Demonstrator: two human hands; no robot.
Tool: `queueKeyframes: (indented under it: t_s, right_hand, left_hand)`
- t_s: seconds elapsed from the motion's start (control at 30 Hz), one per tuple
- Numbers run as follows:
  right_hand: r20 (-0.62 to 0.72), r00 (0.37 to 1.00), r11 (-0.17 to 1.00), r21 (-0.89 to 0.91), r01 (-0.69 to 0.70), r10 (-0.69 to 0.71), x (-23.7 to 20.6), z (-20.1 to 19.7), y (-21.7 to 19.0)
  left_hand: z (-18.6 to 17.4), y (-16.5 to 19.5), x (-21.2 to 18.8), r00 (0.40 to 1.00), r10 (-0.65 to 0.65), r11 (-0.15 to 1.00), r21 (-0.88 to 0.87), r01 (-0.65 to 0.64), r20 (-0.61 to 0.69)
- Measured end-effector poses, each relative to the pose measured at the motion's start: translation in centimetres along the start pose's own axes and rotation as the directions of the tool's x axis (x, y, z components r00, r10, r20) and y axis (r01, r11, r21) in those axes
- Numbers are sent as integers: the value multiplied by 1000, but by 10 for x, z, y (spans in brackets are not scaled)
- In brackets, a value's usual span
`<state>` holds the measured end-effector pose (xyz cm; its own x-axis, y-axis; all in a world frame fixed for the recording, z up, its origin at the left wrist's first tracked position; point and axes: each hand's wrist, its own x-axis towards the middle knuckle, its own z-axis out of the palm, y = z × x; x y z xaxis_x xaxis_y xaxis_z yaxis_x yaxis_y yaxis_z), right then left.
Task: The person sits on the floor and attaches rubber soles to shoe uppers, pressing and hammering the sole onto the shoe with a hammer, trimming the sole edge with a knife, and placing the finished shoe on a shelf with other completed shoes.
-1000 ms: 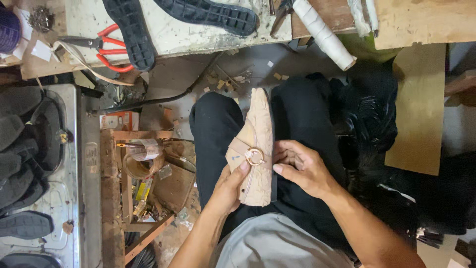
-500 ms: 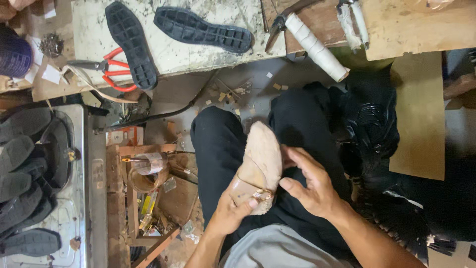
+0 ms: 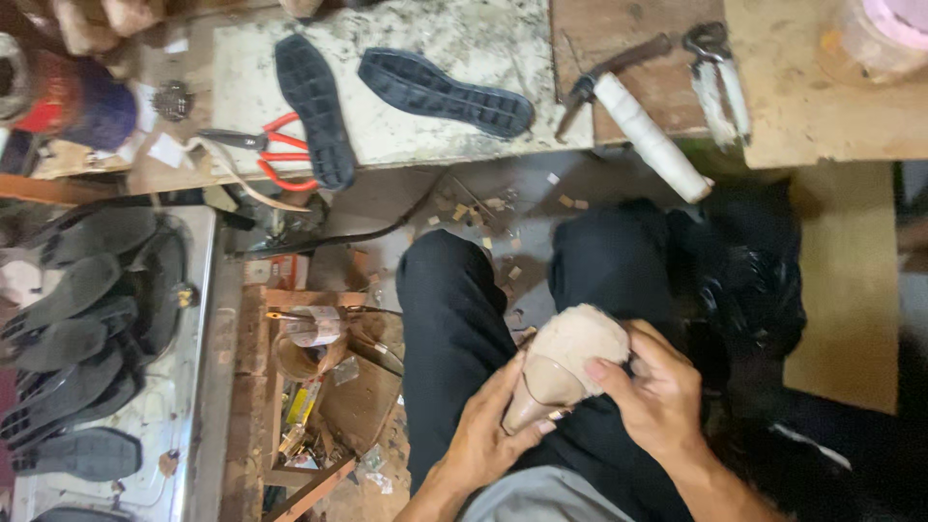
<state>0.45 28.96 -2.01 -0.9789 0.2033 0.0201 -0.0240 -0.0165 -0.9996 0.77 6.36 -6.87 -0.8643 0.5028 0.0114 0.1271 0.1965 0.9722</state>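
Observation:
A pale beige shoe form (image 3: pixel 565 362) with a thin upper piece on it rests on my lap, tilted on its side. My left hand (image 3: pixel 488 435) cups its lower end from the left, thumb along the heel part. The fingers of my right hand (image 3: pixel 657 396) press on its right side. Both hands hold the form between my black-trousered thighs. Its underside is hidden from view.
On the stained workbench (image 3: pixel 454 39) lie two black rubber soles (image 3: pixel 314 106) (image 3: pixel 445 92), red-handled pliers (image 3: pixel 266 155), a hammer with a white wrapped handle (image 3: pixel 643 126) and pincers (image 3: pixel 715 72). Several dark soles (image 3: pixel 82 338) are stacked at left. A wooden crate of tools (image 3: pixel 314 387) stands beside my left knee.
The shoe form has been turned from lying lengthwise, top up, onto its side and drawn closer to my body. Both hands shifted their hold; the view dropped, showing more workbench.

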Motion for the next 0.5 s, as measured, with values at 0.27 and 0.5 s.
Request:
queueKeyframes:
  t_s: [0.27,0.5]
  right_hand:
    - [12,997,998,-6,-70,70,19,-3,13]
    - [-193,973,959,-229,-168,124,30,-10,55]
  left_hand:
    - [-26,6,17,996,-92,928,-360,90,11]
    - [-151,42,89,848,-217,933,-358,35,-484]
